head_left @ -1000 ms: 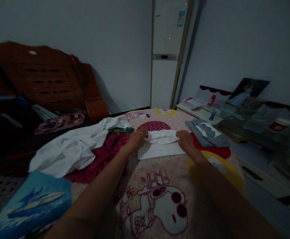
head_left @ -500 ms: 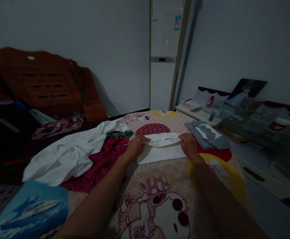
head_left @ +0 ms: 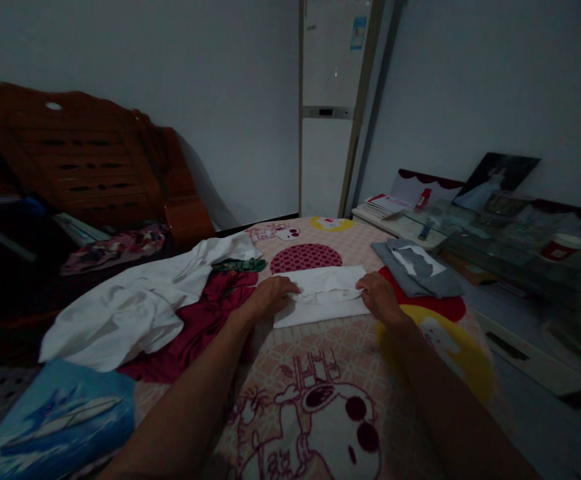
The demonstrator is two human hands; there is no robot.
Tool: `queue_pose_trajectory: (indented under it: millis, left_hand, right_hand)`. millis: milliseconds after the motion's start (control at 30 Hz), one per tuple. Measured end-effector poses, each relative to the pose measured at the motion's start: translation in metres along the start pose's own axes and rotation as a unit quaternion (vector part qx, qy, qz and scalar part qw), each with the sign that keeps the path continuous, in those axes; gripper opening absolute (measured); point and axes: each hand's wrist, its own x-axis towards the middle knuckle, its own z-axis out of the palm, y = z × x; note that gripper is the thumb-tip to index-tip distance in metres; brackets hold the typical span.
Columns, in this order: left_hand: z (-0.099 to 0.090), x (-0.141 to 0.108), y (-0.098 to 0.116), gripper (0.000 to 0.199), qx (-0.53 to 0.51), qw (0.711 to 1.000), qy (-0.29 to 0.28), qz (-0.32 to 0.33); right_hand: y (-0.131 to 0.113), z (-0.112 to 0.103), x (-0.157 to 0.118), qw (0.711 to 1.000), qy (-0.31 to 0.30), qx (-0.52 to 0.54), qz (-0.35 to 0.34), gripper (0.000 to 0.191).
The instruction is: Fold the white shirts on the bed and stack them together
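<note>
A white garment [head_left: 328,279], folded into a flat rectangle, lies on the patterned tablecloth [head_left: 350,350] in front of me. My left hand [head_left: 274,295] pinches the left end of its folded-over edge. The right end of that same edge is gripped between the fingers of my right hand [head_left: 378,297]. Between the hands the edge runs across the cloth with small wrinkles. What kind of garment it is I cannot make out. To the right of my right hand rests a folded grey garment [head_left: 420,270] with a white print.
A loose white cloth [head_left: 120,320] and a crumpled maroon garment [head_left: 195,330] lie to the left, near a blue printed cloth [head_left: 65,417]. A wooden chair [head_left: 85,167] stands behind them. On the right is a glass-topped cabinet [head_left: 500,243] with a paper cup [head_left: 560,248].
Both hands have brought the gripped edge slightly down and towards me, so more flat white fabric shows behind it. The view has tilted a little.
</note>
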Motion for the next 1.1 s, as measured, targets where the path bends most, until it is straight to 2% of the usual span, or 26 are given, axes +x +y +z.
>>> queue_pose_trajectory:
  millis: [67,100,200,300,367,533,600,700,733,833,900,967,1067,1100]
  left_hand:
    - [-0.004,0.0,0.001,0.022,-0.047,0.999,-0.017,0.01]
    - [-0.005,0.001,0.002,0.021,-0.073,0.997,-0.011,0.009]
    - [-0.004,0.008,0.004,0.036,-0.12,0.991,0.065,-0.003]
    - [0.007,0.019,0.008,0.041,-0.1,0.987,0.124,0.007]
    - [0.019,0.024,0.011,0.049,-0.062,0.992,0.108,0.023]
    - [0.043,0.025,0.015,0.063,0.024,0.998,-0.009,0.056]
    - [0.045,0.023,0.015,0.063,0.032,0.998,-0.005,0.055]
    - [0.043,0.022,0.017,0.065,0.022,0.997,0.045,0.051]
    - [0.042,0.022,0.017,0.065,0.022,0.997,0.045,0.055]
    - [0.04,0.022,0.019,0.061,0.039,0.997,-0.015,0.067]
    - [0.041,0.021,0.02,0.06,0.055,0.995,-0.044,0.066]
    - [0.042,0.021,0.02,0.06,0.064,0.995,-0.042,0.063]
    - [0.043,0.021,0.019,0.059,0.069,0.995,-0.039,0.064]
    - [0.043,0.021,0.019,0.059,0.07,0.995,-0.039,0.064]
  right_hand:
    - [0.002,-0.003,-0.001,1.0,-0.014,0.007,0.02,0.032]
    - [0.002,-0.005,0.0,0.999,-0.008,0.017,0.033,0.032]
    - [-0.001,-0.003,0.006,0.996,0.047,0.061,0.035,0.032]
    - [-0.013,0.007,0.016,0.991,0.094,0.096,-0.023,0.037]
    - [-0.025,0.017,0.02,0.991,0.078,0.1,-0.048,0.044]
    - [-0.044,0.036,0.017,0.996,-0.047,0.057,-0.052,0.048]
    - [-0.045,0.038,0.013,0.996,-0.053,0.042,-0.053,0.047]
    - [-0.046,0.038,0.009,0.998,-0.035,0.028,-0.055,0.048]
    - [-0.046,0.038,0.008,0.998,-0.031,0.026,-0.056,0.048]
    - [-0.047,0.039,0.006,0.997,-0.026,0.033,-0.064,0.043]
    - [-0.045,0.036,0.007,0.997,0.002,0.055,-0.06,0.034]
    - [-0.036,0.029,0.01,0.994,0.062,0.088,-0.034,0.029]
    - [-0.012,0.014,0.011,0.974,0.17,0.137,0.059,0.024]
    - [-0.001,0.008,0.01,0.965,0.187,0.156,0.101,0.021]
